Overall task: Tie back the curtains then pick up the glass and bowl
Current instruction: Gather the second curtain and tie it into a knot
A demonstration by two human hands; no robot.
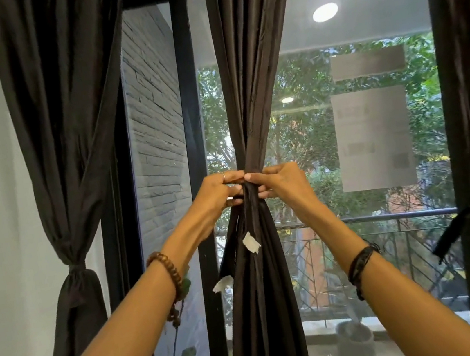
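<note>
Dark middle curtain (246,100), hanging between window panes, gathered tight at mid-height; left curtain (58,128) already tied back.

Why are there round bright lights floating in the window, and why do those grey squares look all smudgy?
In the head view, the round lights are ceiling lamps mirrored in the window glass; the grey squares are blurred patches, so nothing on them can be read; the middle curtain looks dark against the daylight behind; the left hand and right hand gripping it stay sharp.
</note>
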